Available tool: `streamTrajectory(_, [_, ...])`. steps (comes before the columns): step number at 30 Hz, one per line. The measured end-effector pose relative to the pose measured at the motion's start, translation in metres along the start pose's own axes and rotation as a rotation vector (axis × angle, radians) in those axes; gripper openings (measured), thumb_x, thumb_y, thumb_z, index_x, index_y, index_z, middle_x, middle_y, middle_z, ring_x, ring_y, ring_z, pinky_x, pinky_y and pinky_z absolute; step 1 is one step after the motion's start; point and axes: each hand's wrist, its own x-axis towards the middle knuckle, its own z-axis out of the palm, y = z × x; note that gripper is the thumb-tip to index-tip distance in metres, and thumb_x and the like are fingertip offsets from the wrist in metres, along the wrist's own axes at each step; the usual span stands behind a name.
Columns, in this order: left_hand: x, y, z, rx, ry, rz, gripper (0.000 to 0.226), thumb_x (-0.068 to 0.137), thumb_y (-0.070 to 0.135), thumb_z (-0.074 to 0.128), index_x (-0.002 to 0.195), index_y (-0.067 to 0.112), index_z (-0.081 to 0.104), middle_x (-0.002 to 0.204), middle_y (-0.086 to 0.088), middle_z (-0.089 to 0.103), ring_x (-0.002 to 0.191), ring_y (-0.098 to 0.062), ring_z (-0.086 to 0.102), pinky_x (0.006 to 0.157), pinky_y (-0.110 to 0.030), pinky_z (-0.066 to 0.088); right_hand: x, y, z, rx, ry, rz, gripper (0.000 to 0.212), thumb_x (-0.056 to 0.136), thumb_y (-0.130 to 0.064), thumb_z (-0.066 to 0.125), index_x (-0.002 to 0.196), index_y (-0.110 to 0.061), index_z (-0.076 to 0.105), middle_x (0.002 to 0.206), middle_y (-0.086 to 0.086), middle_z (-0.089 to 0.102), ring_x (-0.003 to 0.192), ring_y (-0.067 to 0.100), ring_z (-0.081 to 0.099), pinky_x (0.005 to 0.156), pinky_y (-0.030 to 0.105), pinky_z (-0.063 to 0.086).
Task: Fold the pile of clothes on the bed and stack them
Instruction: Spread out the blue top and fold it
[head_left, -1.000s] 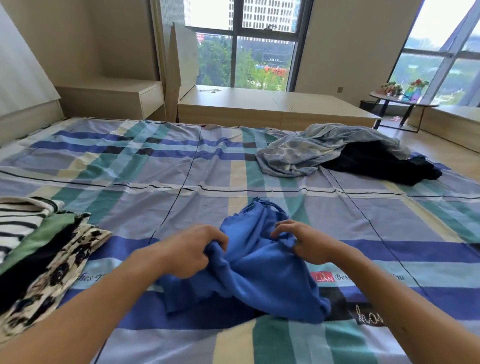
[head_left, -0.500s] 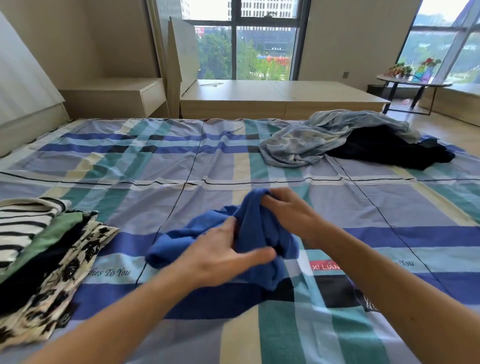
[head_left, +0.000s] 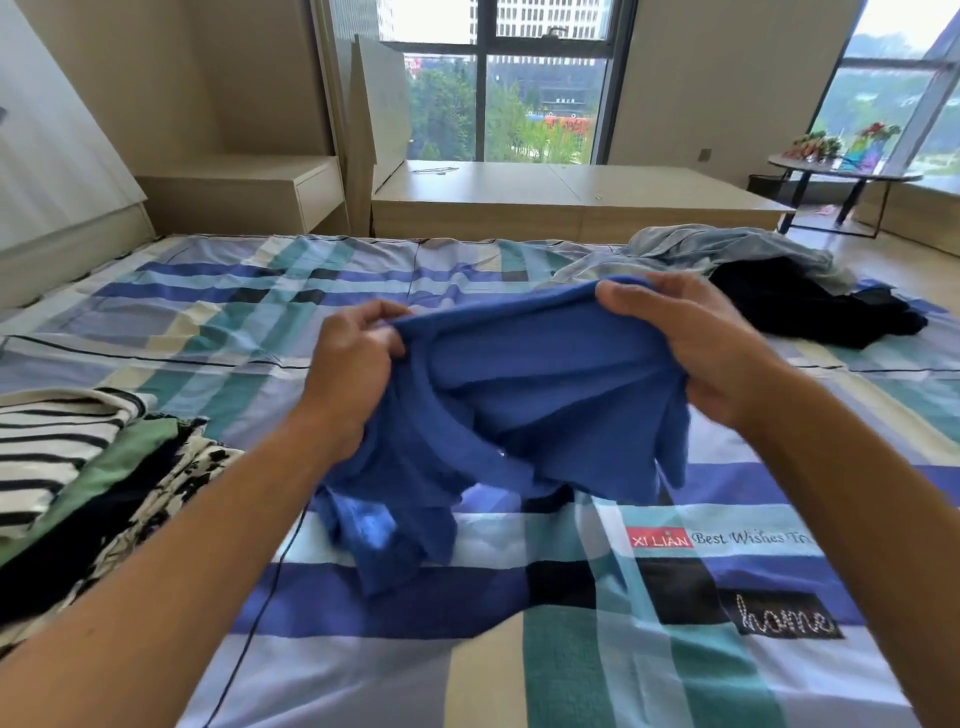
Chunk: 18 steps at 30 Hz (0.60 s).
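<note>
A blue garment (head_left: 524, 395) hangs crumpled above the middle of the bed, its lower part trailing onto the sheet. My left hand (head_left: 353, 364) pinches its upper left edge. My right hand (head_left: 696, 343) grips the upper right edge, thumb on top of the cloth. On the far right of the bed lies an unfolded pile: a grey-blue garment (head_left: 691, 244) draped over a black garment (head_left: 810, 306). A stack of folded clothes (head_left: 78, 483) sits at the near left, with a striped piece, a green one, a black one and a black-and-cream patterned one.
The bed wears a plaid sheet (head_left: 291, 317) in blue, teal and cream. Beyond it stand a low wooden platform (head_left: 571, 202), a bedside cabinet (head_left: 249, 192) at the left and a round table (head_left: 841, 176) with flowers at the far right.
Both hands have lifted the blue garment off the sheet and moved apart, spreading its top edge. Before, it lay bunched on the bed between them.
</note>
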Motion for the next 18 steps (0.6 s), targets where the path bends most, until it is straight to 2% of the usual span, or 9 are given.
streamTrajectory(3, [-0.003,0.039,-0.018,-0.350,-0.280,0.067,0.029,0.080,-0.002,0.043,0.089,0.015,0.064,0.078,0.000,0.067,0.072,-0.010,0.063,0.067,-0.021,0.053,-0.009,-0.029,-0.013,-0.013,-0.078,-0.150,0.016,0.073,-0.014,0.072,0.089,-0.014,0.073,0.083,0.002,0.076,0.073,0.014,0.071,0.064,0.022,0.056])
streamTrajectory(5, [-0.003,0.052,-0.028,-0.402,-0.461,0.101,0.025,0.085,0.003,0.041,0.096,0.012,0.062,0.087,-0.004,0.065,0.077,-0.010,0.063,0.072,-0.019,0.054,-0.009,-0.037,-0.022,-0.135,-0.053,-0.234,0.012,0.078,-0.003,0.072,0.083,-0.014,0.069,0.074,-0.002,0.071,0.067,0.010,0.066,0.060,0.019,0.052])
streamTrajectory(6, [-0.002,0.051,-0.030,-0.315,-0.462,0.135,0.023,0.087,0.004,0.044,0.097,0.014,0.063,0.089,-0.003,0.065,0.078,-0.009,0.063,0.073,-0.019,0.054,-0.006,-0.034,-0.026,-0.210,-0.025,-0.240,0.011,0.081,-0.001,0.072,0.080,-0.010,0.066,0.072,0.000,0.067,0.065,0.009,0.062,0.058,0.018,0.050])
streamTrajectory(8, [-0.001,0.034,-0.027,0.044,-0.298,0.213,0.021,0.093,0.006,0.055,0.096,0.024,0.064,0.087,0.003,0.069,0.078,-0.005,0.062,0.076,-0.018,0.050,0.004,-0.016,-0.028,-0.350,0.024,-0.197,0.012,0.084,-0.005,0.074,0.082,0.000,0.063,0.072,0.006,0.062,0.062,0.008,0.057,0.057,0.019,0.047])
streamTrajectory(10, [0.000,0.000,-0.021,0.315,-0.250,0.244,0.018,0.094,0.009,0.063,0.099,0.027,0.062,0.086,0.006,0.069,0.076,-0.004,0.061,0.078,-0.020,0.048,0.014,0.017,-0.029,-0.464,0.026,-0.145,0.019,0.082,-0.004,0.077,0.075,-0.001,0.059,0.063,0.000,0.055,0.056,0.003,0.048,0.052,0.019,0.039])
streamTrajectory(12, [-0.004,-0.042,-0.022,0.508,-0.396,0.136,0.020,0.089,0.033,0.070,0.106,0.028,0.060,0.094,0.003,0.069,0.085,-0.012,0.065,0.085,-0.031,0.052,0.022,0.060,-0.031,-0.548,-0.003,-0.077,0.026,0.081,-0.003,0.078,0.067,-0.010,0.056,0.058,-0.006,0.046,0.050,-0.002,0.038,0.048,0.021,0.031])
streamTrajectory(14, [-0.010,-0.072,-0.028,0.663,-0.616,-0.016,0.043,0.076,0.060,0.069,0.108,0.033,0.061,0.101,0.008,0.070,0.097,-0.012,0.067,0.089,-0.035,0.053,0.027,0.100,-0.038,-0.656,-0.008,0.045,0.026,0.080,-0.010,0.078,0.067,-0.011,0.055,0.057,-0.003,0.044,0.047,-0.001,0.037,0.046,0.021,0.029])
streamTrajectory(16, [-0.018,-0.084,-0.031,0.752,-0.771,-0.090,0.034,0.074,0.051,0.074,0.102,0.035,0.064,0.099,0.013,0.072,0.097,-0.008,0.067,0.086,-0.029,0.053,0.027,0.125,-0.046,-0.838,-0.052,0.195,0.022,0.085,-0.012,0.075,0.073,-0.011,0.057,0.063,0.002,0.049,0.057,0.007,0.047,0.051,0.024,0.035])
streamTrajectory(18, [-0.018,-0.085,-0.030,0.782,-0.744,-0.056,0.027,0.074,0.040,0.075,0.097,0.029,0.066,0.096,0.006,0.073,0.094,-0.013,0.067,0.081,-0.028,0.052,0.025,0.135,-0.051,-1.000,-0.084,0.295,0.017,0.087,-0.019,0.074,0.093,-0.013,0.060,0.084,0.008,0.061,0.080,0.022,0.057,0.070,0.032,0.046])
